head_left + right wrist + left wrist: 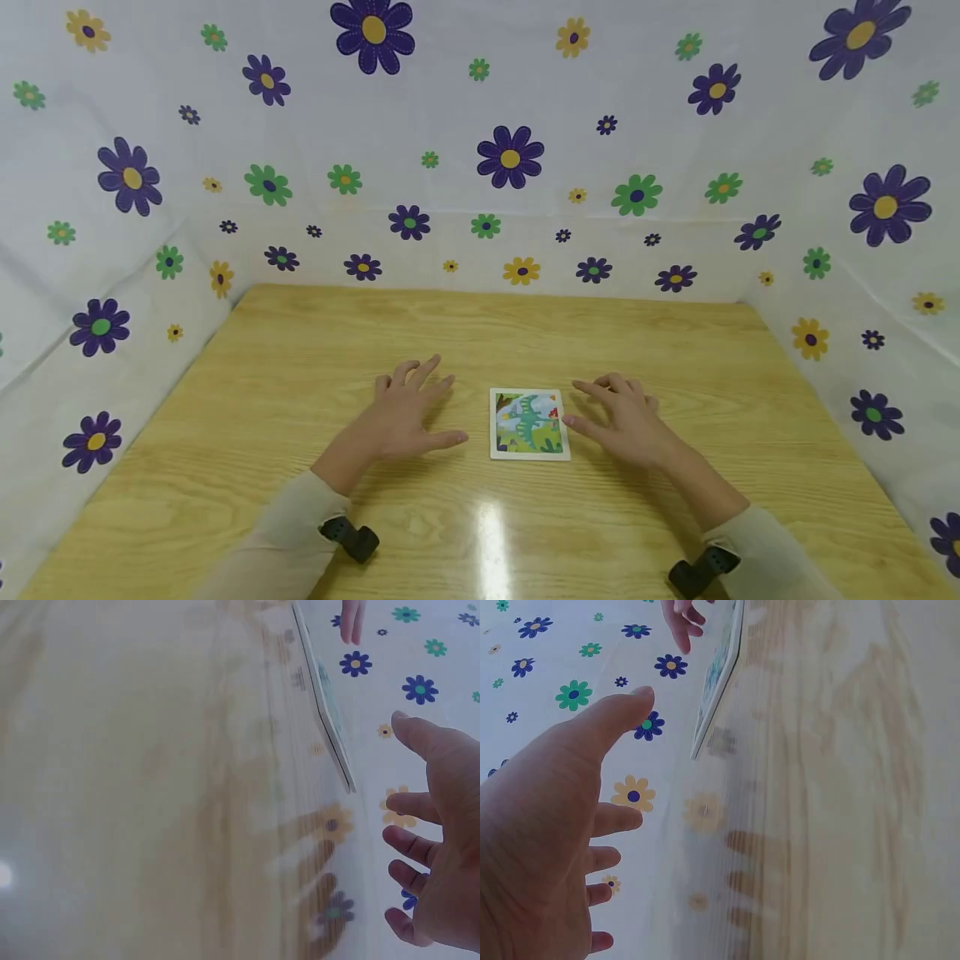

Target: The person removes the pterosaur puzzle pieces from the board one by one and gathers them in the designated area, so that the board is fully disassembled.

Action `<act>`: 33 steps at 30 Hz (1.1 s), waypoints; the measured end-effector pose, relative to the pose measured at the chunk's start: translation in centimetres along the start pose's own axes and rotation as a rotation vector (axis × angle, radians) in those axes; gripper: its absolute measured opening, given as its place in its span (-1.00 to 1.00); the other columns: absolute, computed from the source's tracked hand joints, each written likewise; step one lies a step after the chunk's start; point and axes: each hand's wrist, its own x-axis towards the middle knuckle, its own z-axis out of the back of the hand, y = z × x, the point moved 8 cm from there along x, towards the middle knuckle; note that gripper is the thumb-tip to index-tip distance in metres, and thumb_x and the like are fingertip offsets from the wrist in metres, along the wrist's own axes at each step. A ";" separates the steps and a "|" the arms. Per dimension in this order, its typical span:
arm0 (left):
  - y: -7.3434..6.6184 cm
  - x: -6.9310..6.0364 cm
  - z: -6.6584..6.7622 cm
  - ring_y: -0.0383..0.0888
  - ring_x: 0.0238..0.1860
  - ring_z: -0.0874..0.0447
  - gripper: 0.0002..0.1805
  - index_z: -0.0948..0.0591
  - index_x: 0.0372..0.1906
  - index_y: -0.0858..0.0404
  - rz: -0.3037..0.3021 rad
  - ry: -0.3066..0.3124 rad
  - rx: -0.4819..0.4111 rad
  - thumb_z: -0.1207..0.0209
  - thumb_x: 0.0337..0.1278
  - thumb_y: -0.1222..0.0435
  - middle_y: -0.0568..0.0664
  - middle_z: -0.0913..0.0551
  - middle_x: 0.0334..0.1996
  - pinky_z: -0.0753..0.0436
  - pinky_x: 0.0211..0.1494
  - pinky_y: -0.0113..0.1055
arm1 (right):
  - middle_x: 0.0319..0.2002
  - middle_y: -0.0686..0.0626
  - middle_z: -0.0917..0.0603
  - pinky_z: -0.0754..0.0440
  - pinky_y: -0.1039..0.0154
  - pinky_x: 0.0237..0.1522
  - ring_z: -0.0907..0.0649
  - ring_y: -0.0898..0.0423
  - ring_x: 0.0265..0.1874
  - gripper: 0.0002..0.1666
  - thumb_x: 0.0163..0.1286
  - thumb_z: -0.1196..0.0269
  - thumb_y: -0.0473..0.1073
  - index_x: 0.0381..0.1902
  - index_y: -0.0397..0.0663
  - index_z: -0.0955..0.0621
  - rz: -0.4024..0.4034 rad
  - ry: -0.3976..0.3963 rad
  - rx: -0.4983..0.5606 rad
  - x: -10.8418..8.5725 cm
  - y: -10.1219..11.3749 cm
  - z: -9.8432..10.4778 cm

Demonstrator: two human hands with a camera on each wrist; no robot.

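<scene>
A square picture puzzle with a white border (528, 455) lies flat on the wooden table, showing a teal dinosaur-like creature over green and blue scenery. To its left my left hand (405, 421) hovers with fingers spread, apart from it and holding nothing. My right hand (626, 421) is just off the right edge, its thumb tip close to the border; whether it touches I cannot tell from the head view. In the right wrist view a gap shows between the right hand (450, 832) and the board (324, 705). The left wrist view shows the left hand (547, 817) likewise apart.
Wood-grain table (337, 333) stretches around the board, with a bright light reflection near the front. White cloth with purple, green and yellow flowers (510, 158) hangs along the back and both sides. Each sleeve carries a black wrist camera (351, 540).
</scene>
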 end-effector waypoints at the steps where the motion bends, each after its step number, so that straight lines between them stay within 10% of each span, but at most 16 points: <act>1: -0.2 0.2 -0.2 0.24 0.54 0.02 0.02 -0.24 0.56 0.01 -0.007 0.002 -0.007 -0.03 0.10 -0.47 0.06 0.02 0.62 -0.18 0.30 0.29 | 0.15 -0.14 -0.51 -0.29 -0.23 0.02 -0.39 -0.14 0.10 -0.23 0.37 -0.24 0.31 0.39 0.04 -0.50 0.005 -0.001 0.015 0.1 0.1 0.0; 13: -2.2 1.8 -1.7 0.19 0.47 -0.06 0.08 -0.20 0.57 0.07 -0.055 0.074 -0.093 -0.12 0.06 -0.44 0.05 0.05 0.62 -0.21 0.27 0.17 | -0.04 -0.13 -0.58 -0.52 0.14 -0.09 -0.54 0.01 -0.09 -0.30 0.35 -0.33 0.16 0.29 -0.16 -0.57 -0.002 0.047 0.238 1.9 0.9 -1.0; 33: -4.4 3.8 -3.8 0.10 0.59 0.01 -0.01 -0.20 0.51 0.38 -0.107 0.183 -0.499 -0.35 0.17 -0.05 0.06 -0.05 0.59 -0.20 0.54 0.04 | -0.08 -0.16 -0.71 -0.64 0.26 -0.19 -0.66 0.11 -0.25 -0.51 0.35 -0.37 -0.10 0.15 -0.26 -0.63 0.077 0.182 0.412 4.8 4.3 -3.2</act>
